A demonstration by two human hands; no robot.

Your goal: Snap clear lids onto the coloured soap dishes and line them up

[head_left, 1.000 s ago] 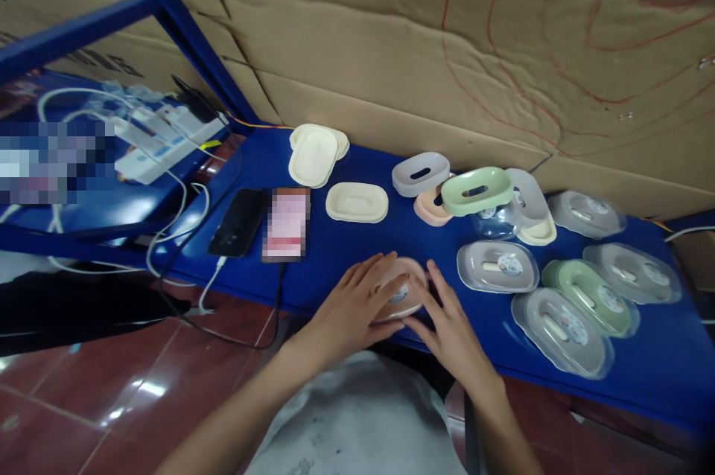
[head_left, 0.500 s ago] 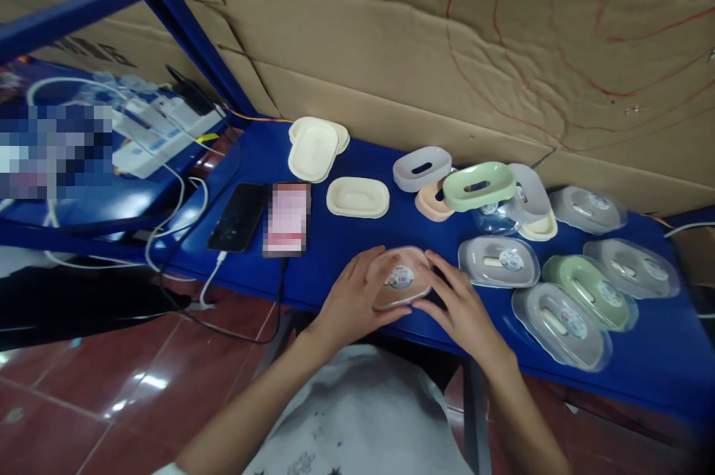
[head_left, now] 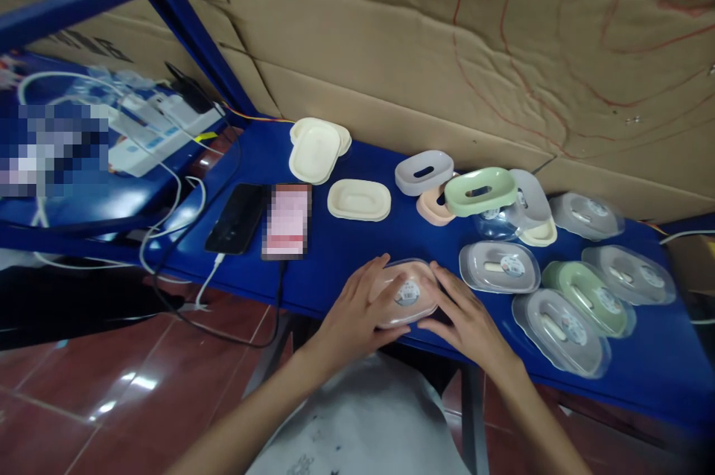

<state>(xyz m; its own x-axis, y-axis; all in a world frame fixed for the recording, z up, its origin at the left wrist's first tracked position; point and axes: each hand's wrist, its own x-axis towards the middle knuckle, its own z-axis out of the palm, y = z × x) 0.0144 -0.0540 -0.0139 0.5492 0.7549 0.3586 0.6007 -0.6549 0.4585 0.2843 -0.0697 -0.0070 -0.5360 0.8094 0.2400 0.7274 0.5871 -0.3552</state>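
Pink dish [head_left: 412, 307] in clear cover, round label on top, sits between the two hands at the near edge of the bench [head_left: 329, 248]; can't tell if it rests flat or is lifted a bit. Probably light, stiff plastic. Cover looks thin and smooth, so likely slippery, may flex or dent if pressed mid-top. Best hold: the rounded ends and long side rims, not the label area.

Left hand [head_left: 354, 305]: curled round the dish's left end, fingers at the far side, index over the top, thumb along the near rim; gripping, fingers slightly apart. Right hand [head_left: 468, 309]: fingers over the right end, thumb at the near corner, gripping too, fingers parted. Backs of both hands up, forearms angling inward from either side, wrists roughly level with the bench front.

Beyond the left hand: cream tray [head_left: 359, 201]. Right of the right hand, slightly beyond: grey covered dish [head_left: 485, 280]. Further ahead of right hand: green dish [head_left: 481, 203], uncovered. Ahead-left of left hand: black phone [head_left: 234, 222].
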